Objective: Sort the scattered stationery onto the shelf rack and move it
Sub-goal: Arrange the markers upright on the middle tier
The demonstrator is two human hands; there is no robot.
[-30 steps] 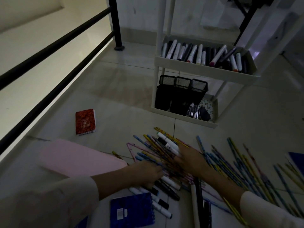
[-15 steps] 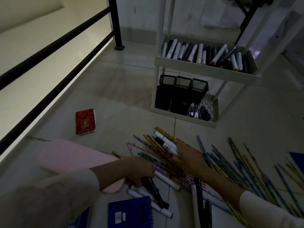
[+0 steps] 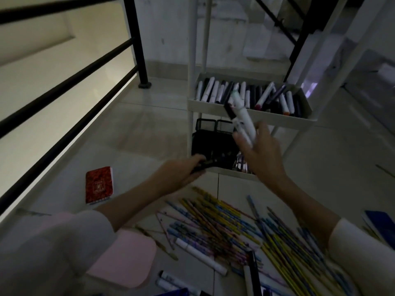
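A white shelf rack [image 3: 241, 107] stands ahead on the floor, its middle tray filled with several markers. My right hand [image 3: 259, 154] is raised in front of that tray and grips a few white markers [image 3: 242, 116] that point up toward it. Lower and to the left, my left hand [image 3: 181, 174] holds dark markers [image 3: 210, 164] near the black mesh pen holders [image 3: 210, 139] on the bottom shelf. A heap of coloured pencils [image 3: 235, 227] and loose markers [image 3: 199, 256] lies on the floor below my arms.
A red notebook [image 3: 98, 184] lies on the tiles at the left and a pink pad [image 3: 126, 259] near my left sleeve. A blue notebook [image 3: 380, 225] sits at the right edge. A black railing [image 3: 64, 88] runs along the left.
Both hands have lifted off the floor pile toward the rack, the right carrying white markers up to the middle tray, the left carrying dark markers. The view tilted upward.
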